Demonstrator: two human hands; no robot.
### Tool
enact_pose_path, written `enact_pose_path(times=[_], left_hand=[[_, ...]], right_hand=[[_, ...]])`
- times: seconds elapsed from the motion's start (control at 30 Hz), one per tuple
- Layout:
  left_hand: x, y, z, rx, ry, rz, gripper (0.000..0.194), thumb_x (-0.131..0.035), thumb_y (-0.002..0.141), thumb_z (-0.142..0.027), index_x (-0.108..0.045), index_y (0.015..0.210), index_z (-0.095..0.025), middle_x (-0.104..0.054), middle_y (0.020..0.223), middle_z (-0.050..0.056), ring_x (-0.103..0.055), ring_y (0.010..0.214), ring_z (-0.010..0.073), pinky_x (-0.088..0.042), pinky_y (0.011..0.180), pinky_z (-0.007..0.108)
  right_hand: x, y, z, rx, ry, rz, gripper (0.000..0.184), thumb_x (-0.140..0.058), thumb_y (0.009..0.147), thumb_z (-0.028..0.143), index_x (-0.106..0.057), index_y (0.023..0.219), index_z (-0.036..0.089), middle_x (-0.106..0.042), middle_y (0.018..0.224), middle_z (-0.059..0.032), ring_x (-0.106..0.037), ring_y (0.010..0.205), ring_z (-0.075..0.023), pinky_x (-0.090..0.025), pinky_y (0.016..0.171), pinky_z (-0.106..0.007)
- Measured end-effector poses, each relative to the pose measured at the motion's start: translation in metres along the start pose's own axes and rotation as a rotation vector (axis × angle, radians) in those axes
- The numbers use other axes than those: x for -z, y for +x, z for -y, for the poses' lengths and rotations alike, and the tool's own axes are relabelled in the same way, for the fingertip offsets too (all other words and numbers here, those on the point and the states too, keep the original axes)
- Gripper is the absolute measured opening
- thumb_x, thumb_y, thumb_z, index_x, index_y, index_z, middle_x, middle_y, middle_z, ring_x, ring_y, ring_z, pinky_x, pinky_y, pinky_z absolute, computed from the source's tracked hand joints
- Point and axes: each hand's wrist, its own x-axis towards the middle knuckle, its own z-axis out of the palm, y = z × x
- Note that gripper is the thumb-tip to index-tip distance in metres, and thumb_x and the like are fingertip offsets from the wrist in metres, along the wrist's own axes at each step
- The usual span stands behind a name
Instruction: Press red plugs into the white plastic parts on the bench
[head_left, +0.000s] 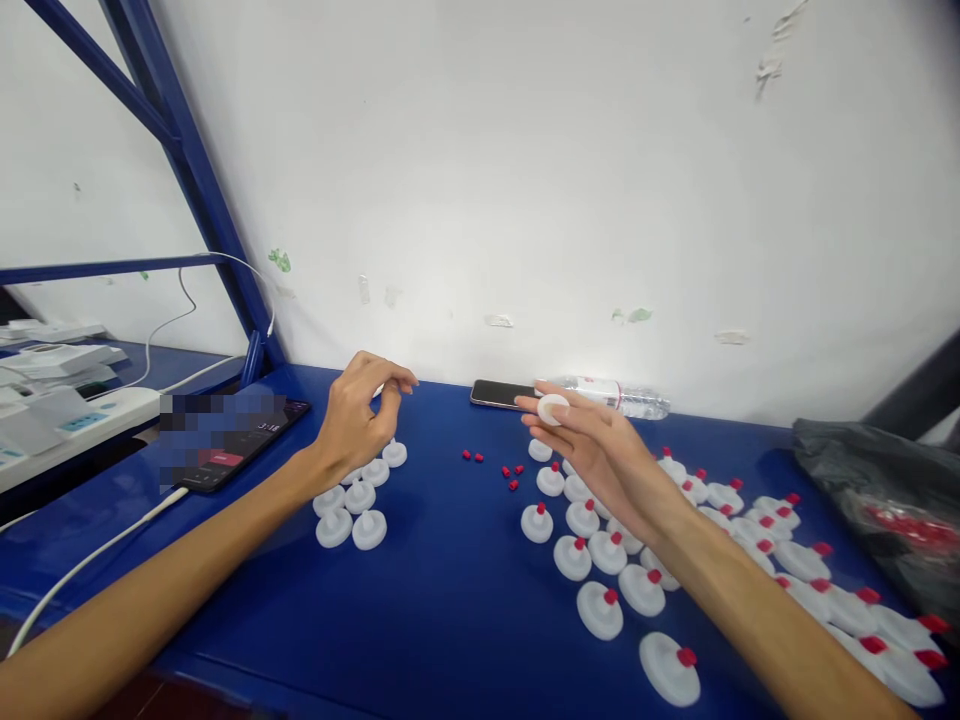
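White disc (553, 409) is held in the right hand (589, 430) above the blue table (450, 600), before a scuffed pale wall (480, 180); whether the curled left hand (360, 415) grips anything, I cannot quite tell.

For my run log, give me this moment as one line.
Left hand: raised near uncapped white discs, contents unclear | Right hand: holding one white disc | Loose red caps: centre | Red-capped discs: right side
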Motion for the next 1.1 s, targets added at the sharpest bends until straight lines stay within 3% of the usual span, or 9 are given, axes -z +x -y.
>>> enact_pose_path(times=[0.1,0.37,0.53,0.67,0.8,0.93,1.1], left_hand=[[-0.001,0.0,-0.001,-0.018,-0.01,0.005,0.027,-0.047,0.093,-0.006,-0.069,0.091,-0.021,-0.071,0.079,0.002,-0.06,0.087,0.0209,-0.052,0.078,0.037],[-0.003,-0.002,-0.003,-0.032,-0.025,0.021,0.027,-0.048,0.092,-0.006,-0.069,0.09,-0.022,-0.071,0.078,0.002,-0.061,0.085,0.0213,-0.053,0.077,0.038],[-0.004,-0.004,-0.002,-0.043,-0.032,0.029,0.026,-0.047,0.092,-0.007,-0.069,0.09,-0.021,-0.07,0.077,0.002,-0.06,0.085,0.0205,-0.052,0.076,0.036],[-0.003,-0.004,-0.001,-0.03,-0.012,0.063,0.026,-0.047,0.092,-0.009,-0.069,0.089,-0.021,-0.07,0.077,0.003,-0.06,0.085,0.0211,-0.053,0.076,0.036],[-0.003,-0.003,-0.001,0.032,0.045,0.176,0.026,-0.046,0.094,-0.013,-0.07,0.091,-0.022,-0.074,0.082,0.004,-0.062,0.091,0.0234,-0.054,0.076,0.037],[-0.005,-0.002,0.004,0.116,0.142,0.35,0.022,-0.05,0.095,-0.019,-0.072,0.093,-0.022,-0.076,0.09,0.006,-0.064,0.097,0.027,-0.055,0.08,0.042],[-0.007,-0.003,0.009,0.191,0.26,0.567,0.017,-0.062,0.099,-0.033,-0.071,0.099,-0.018,-0.073,0.098,0.004,-0.067,0.098,0.0213,-0.056,0.088,0.042]], right_hand=[[0.004,0.002,-0.001,0.041,-0.088,-0.05,0.037,-0.082,0.086,0.038,-0.075,0.118,0.02,-0.076,0.125,-0.0096,-0.07,0.119,-0.0254,-0.049,0.114,-0.041],[0.002,0.0,-0.006,0.078,-0.246,-0.087,0.039,-0.084,0.081,0.045,-0.078,0.11,0.02,-0.08,0.111,-0.0098,-0.076,0.107,-0.0296,-0.059,0.101,-0.045],[0.0,0.001,-0.007,0.066,-0.282,-0.009,0.043,-0.08,0.084,0.05,-0.076,0.114,0.02,-0.079,0.112,-0.011,-0.076,0.108,-0.0294,-0.059,0.101,-0.045],[0.0,0.001,-0.004,0.061,-0.406,0.003,0.045,-0.073,0.09,0.051,-0.065,0.126,0.024,-0.078,0.115,-0.0092,-0.074,0.108,-0.026,-0.057,0.098,-0.044],[0.002,-0.001,-0.001,0.042,-0.622,-0.008,0.037,-0.071,0.089,0.056,-0.065,0.111,0.026,-0.077,0.101,-0.005,-0.072,0.099,-0.026,-0.056,0.089,-0.043],[0.005,-0.002,-0.002,0.133,-0.875,-0.034,0.03,-0.063,0.094,0.056,-0.068,0.095,0.026,-0.074,0.082,-0.0028,-0.069,0.075,-0.0241,-0.053,0.071,-0.039],[0.011,0.0,-0.004,0.297,-1.086,0.044,0.03,-0.054,0.101,0.046,-0.074,0.09,0.026,-0.077,0.1,-0.0051,-0.069,0.092,-0.0281,-0.05,0.079,-0.042]])
